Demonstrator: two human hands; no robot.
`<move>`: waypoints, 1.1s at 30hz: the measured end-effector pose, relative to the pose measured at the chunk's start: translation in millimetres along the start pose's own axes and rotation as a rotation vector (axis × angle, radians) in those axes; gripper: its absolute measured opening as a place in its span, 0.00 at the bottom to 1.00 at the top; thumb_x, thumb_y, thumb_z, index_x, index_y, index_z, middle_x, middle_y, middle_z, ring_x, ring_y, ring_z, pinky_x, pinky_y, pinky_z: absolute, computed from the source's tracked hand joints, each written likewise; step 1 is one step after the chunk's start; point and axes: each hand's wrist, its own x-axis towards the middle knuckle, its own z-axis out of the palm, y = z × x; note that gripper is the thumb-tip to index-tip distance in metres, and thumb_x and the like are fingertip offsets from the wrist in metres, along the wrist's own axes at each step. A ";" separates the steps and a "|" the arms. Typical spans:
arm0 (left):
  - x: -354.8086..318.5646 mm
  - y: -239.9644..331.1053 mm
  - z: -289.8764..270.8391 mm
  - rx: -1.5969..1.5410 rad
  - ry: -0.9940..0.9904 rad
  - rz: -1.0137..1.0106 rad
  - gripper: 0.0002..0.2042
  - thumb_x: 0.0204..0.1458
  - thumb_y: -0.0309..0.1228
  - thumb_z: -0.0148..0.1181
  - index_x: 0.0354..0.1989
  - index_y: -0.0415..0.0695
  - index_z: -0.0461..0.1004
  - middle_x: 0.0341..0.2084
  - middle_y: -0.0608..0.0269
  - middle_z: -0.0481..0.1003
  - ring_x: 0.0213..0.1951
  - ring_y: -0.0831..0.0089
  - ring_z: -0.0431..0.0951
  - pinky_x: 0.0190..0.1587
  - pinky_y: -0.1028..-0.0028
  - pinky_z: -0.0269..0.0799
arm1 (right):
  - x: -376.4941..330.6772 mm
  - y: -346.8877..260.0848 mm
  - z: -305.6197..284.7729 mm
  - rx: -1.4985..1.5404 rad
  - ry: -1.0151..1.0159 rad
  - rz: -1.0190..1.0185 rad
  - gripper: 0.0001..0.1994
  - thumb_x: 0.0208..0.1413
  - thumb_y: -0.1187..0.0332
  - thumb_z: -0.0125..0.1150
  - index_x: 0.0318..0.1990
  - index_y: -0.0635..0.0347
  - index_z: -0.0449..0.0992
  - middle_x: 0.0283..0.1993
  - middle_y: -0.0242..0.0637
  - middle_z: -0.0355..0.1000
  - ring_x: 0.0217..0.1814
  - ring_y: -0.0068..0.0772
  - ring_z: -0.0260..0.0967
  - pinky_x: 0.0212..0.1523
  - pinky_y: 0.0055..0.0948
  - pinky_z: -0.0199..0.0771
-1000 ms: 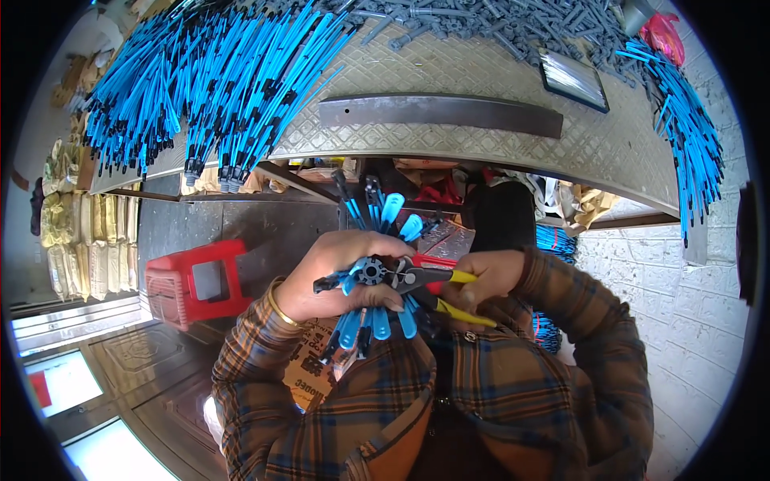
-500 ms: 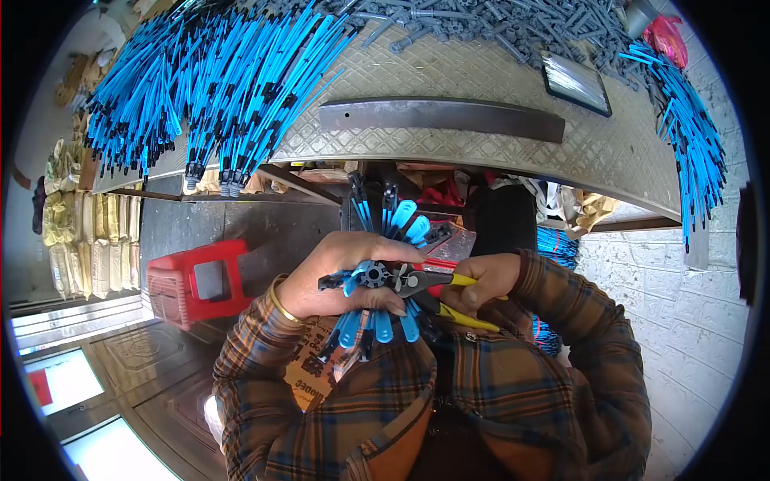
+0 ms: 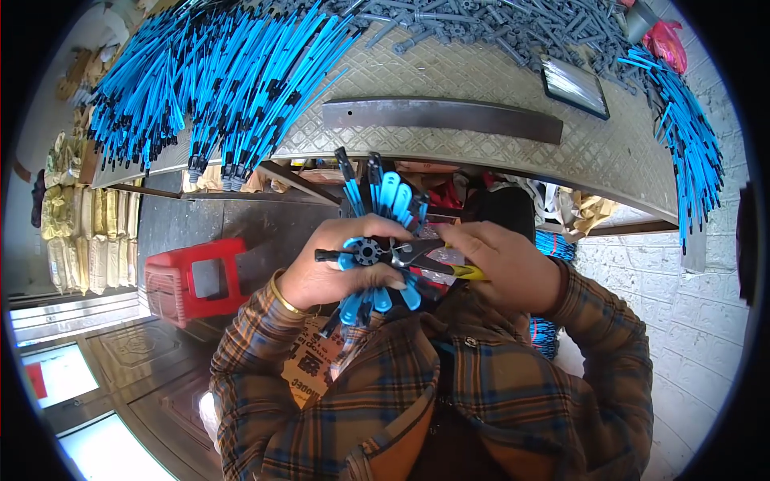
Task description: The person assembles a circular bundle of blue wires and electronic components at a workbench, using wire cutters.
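Note:
My left hand (image 3: 309,272) wraps around a black round hub (image 3: 368,252) with a ring of small holes. Blue plastic arms with black ends (image 3: 391,190) fan out from it above and below my fingers. In my right hand (image 3: 513,268) I grip pliers (image 3: 468,273) with yellow handles, my fingers covering much of them. The dark jaws reach the hub's right side, beside a small bit of silvery wire between my left fingers and thumb. Whether the jaws bite on the wire, I cannot tell.
Ahead stands a patterned worktable (image 3: 473,68) bearing a dark metal bar (image 3: 441,118), heaped grey parts (image 3: 497,24) and a shallow tray (image 3: 575,86). Blue rods (image 3: 241,80) overhang its left edge, more (image 3: 686,132) its right. A red stool (image 3: 228,264) is on the floor at left.
My right hand has shifted its hold, its back now turned up and fingers further forward over the pliers. The pliers and hub have tilted and moved slightly up. My left hand keeps its hold.

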 end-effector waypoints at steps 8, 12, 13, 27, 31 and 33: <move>5.8 -1.7 3.2 0.070 -0.118 0.124 0.21 0.34 0.31 0.72 0.40 0.42 0.73 0.32 0.59 0.76 0.34 0.64 0.78 0.37 0.72 0.71 | -6.9 28.9 36.8 1.962 -1.081 0.454 0.22 0.54 0.69 0.52 0.56 0.64 0.60 0.48 0.43 0.68 0.47 0.34 0.69 0.45 0.32 0.71; 2.9 -5.7 0.5 0.041 -0.095 0.060 0.21 0.35 0.31 0.72 0.40 0.42 0.73 0.32 0.59 0.76 0.35 0.64 0.78 0.37 0.72 0.71 | -3.1 10.7 -3.3 0.763 -0.260 0.073 0.27 0.52 0.62 0.61 0.55 0.69 0.61 0.40 0.42 0.72 0.39 0.33 0.73 0.39 0.32 0.73; 1.7 -4.9 1.0 0.035 -0.080 0.032 0.21 0.35 0.32 0.72 0.39 0.42 0.73 0.32 0.59 0.76 0.35 0.64 0.78 0.37 0.72 0.71 | -2.3 6.6 -3.2 0.764 -0.261 0.075 0.27 0.52 0.62 0.61 0.55 0.69 0.61 0.40 0.42 0.72 0.39 0.33 0.73 0.39 0.32 0.73; 6.5 -4.9 -5.0 0.001 -0.077 0.010 0.19 0.36 0.30 0.71 0.39 0.42 0.73 0.31 0.59 0.76 0.33 0.67 0.78 0.36 0.73 0.71 | -7.0 5.6 3.7 0.684 -0.207 0.111 0.29 0.48 0.67 0.62 0.56 0.70 0.60 0.41 0.48 0.70 0.37 0.35 0.72 0.39 0.29 0.74; 5.1 -5.4 -3.7 -0.011 -0.059 -0.009 0.20 0.36 0.31 0.71 0.39 0.42 0.73 0.31 0.59 0.76 0.33 0.67 0.78 0.36 0.72 0.71 | -9.6 10.8 3.2 0.608 -0.285 0.224 0.33 0.45 0.66 0.65 0.57 0.69 0.58 0.42 0.46 0.70 0.37 0.35 0.72 0.40 0.28 0.73; 7.1 -6.0 -2.6 -0.031 -0.118 -0.019 0.20 0.36 0.32 0.71 0.40 0.42 0.73 0.31 0.59 0.76 0.33 0.67 0.78 0.35 0.72 0.71 | -18.4 18.8 18.9 0.847 -0.446 0.375 0.34 0.44 0.66 0.66 0.58 0.68 0.58 0.43 0.46 0.71 0.38 0.36 0.72 0.41 0.28 0.73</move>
